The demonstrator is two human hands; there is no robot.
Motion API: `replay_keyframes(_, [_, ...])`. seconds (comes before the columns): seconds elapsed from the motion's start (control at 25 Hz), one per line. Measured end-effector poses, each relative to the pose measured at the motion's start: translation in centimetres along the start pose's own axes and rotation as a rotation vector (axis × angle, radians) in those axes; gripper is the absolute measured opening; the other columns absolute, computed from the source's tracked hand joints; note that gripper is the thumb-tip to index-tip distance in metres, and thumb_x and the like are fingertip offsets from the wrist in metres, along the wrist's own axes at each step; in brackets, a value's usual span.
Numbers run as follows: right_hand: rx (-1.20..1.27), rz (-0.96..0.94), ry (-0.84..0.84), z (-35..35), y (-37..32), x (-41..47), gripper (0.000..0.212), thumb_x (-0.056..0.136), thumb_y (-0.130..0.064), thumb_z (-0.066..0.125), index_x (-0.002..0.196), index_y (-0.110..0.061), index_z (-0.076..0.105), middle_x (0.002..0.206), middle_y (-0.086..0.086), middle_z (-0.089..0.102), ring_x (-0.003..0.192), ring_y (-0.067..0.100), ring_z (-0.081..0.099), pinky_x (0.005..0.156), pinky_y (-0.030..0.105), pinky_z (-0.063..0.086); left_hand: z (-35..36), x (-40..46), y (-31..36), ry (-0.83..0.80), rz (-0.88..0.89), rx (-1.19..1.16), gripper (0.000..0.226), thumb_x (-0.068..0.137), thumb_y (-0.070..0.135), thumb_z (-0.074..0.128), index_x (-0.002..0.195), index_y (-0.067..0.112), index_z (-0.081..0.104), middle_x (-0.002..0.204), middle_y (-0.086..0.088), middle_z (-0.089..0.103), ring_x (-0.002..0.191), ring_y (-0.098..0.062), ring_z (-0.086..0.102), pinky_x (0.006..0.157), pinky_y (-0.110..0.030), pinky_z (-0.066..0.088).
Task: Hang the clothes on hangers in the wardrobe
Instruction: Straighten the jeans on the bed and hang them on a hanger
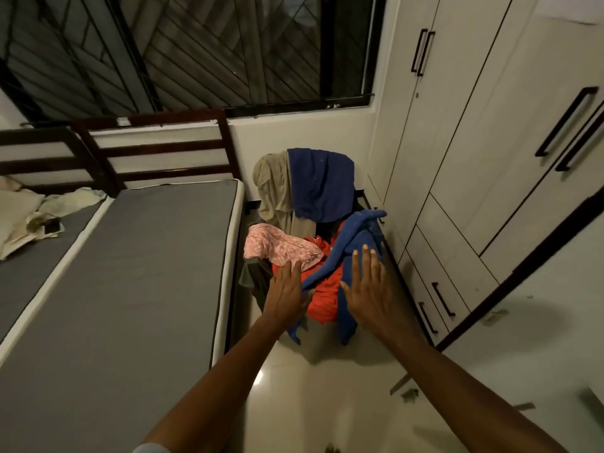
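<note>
From the head view, your left hand [287, 294] and right hand [367, 287] reach forward with flat, straight fingers, holding nothing, over the clothes pile [310, 256] (what it sits on is hidden under the fabric). The pile lies between the bed [130, 273] and the closed wardrobe [490, 142]. Bare floor [327, 387] lies in front of it.
</note>
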State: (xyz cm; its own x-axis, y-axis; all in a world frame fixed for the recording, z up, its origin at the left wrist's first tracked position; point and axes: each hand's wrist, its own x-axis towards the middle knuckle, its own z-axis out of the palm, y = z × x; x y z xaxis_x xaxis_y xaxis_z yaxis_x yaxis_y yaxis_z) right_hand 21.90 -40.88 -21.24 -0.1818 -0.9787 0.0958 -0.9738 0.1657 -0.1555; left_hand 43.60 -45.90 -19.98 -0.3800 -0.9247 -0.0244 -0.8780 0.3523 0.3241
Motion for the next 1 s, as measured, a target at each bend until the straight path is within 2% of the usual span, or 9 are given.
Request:
replay_keyframes(0.08, [0.0,0.035,-0.039,1.5,0.8,1.4,0.084,0.102,-0.061,0.02,0.163,-0.005,0.006,0.17,0.022,0.003,0.157,0.039,0.01,0.123,0.052,0.021,1.0,2.2,0.0,-0.038,0.001,-0.015,0.086,0.098,0.054,0.056,0.161,0.011,0.017,0.165,-0.016,0.025,0.152,-0.032,0.025,0.12,-0.047,0.028])
replay_keyframes(0.24, [0.05,0.141,-0.101,3.9,1.6,5.0,0.083,0.099,-0.058,0.026,0.161,-0.002,0.024,0.166,0.025,0.02,0.152,0.042,0.023,0.118,0.054,0.033,2.8,7.3,-0.9,-0.093,0.028,-0.015,0.084,0.101,0.052,0.053,0.161,0.007,0.018,0.166,-0.017,0.024,0.153,-0.033,0.024,0.122,-0.045,0.026])
replay_keyframes(0.4, [0.059,0.231,-0.12,5.9,2.6,10.4,0.08,0.099,-0.056,0.028,0.156,-0.001,0.035,0.163,0.026,0.029,0.148,0.044,0.033,0.112,0.056,0.041,4.6,14.9,-2.0,-0.132,0.082,-0.04,0.081,0.098,0.047,0.059,0.158,0.002,0.027,0.158,-0.024,0.036,0.144,-0.04,0.038,0.117,-0.046,0.033])
replay_keyframes(0.56, [0.053,0.381,-0.125,8.6,4.2,16.3,0.083,0.103,-0.058,0.006,0.157,-0.002,0.035,0.162,0.025,0.032,0.146,0.044,0.038,0.111,0.056,0.042,6.8,23.2,-2.2,-0.16,0.177,-0.078,0.072,0.095,0.05,0.056,0.147,0.002,0.042,0.137,-0.021,0.055,0.121,-0.038,0.056,0.1,-0.045,0.046])
replay_keyframes(0.6, [0.033,0.401,-0.125,9.6,4.9,18.0,0.081,0.104,-0.058,0.008,0.158,-0.002,0.033,0.162,0.025,0.031,0.147,0.044,0.036,0.113,0.056,0.041,7.2,25.8,-2.1,-0.165,0.197,-0.089,0.073,0.095,0.054,0.05,0.145,0.003,0.043,0.134,-0.02,0.056,0.118,-0.038,0.057,0.097,-0.045,0.047])
replay_keyframes(0.68, [0.043,0.422,-0.147,10.5,6.1,20.7,0.075,0.104,-0.055,0.025,0.159,-0.002,0.029,0.162,0.026,0.031,0.148,0.044,0.034,0.114,0.055,0.039,7.8,30.3,-1.8,-0.163,0.236,-0.12,0.076,0.095,0.06,0.041,0.146,0.003,0.043,0.131,-0.02,0.058,0.114,-0.038,0.058,0.093,-0.046,0.05])
replay_keyframes(0.8, [0.094,0.496,-0.152,11.8,7.8,25.0,0.073,0.104,-0.046,0.046,0.159,-0.002,0.027,0.162,0.026,0.031,0.147,0.044,0.034,0.116,0.055,0.038,9.8,36.2,-1.2,-0.145,0.308,-0.168,0.076,0.095,0.06,0.04,0.145,0.003,0.046,0.127,-0.021,0.061,0.108,-0.039,0.06,0.087,-0.045,0.051])
replay_keyframes(0.92, [0.173,0.601,-0.139,14.5,11.3,30.5,0.07,0.105,-0.044,0.042,0.159,-0.002,0.026,0.163,0.024,0.027,0.15,0.042,0.03,0.121,0.053,0.029,12.6,42.5,0.2,-0.217,0.301,-0.169,0.074,0.095,0.062,0.039,0.142,0.005,0.049,0.128,-0.019,0.06,0.111,-0.037,0.057,0.091,-0.044,0.049])
replay_keyframes(1.0, [0.152,0.595,-0.17,17.0,13.6,33.3,0.065,0.106,-0.043,0.034,0.154,0.0,0.034,0.158,0.025,0.037,0.143,0.042,0.039,0.117,0.053,0.036,15.1,45.9,1.9,-0.252,0.306,-0.13,0.065,0.096,0.055,0.05,0.135,0.003,0.052,0.124,-0.021,0.061,0.109,-0.039,0.057,0.088,-0.045,0.049])
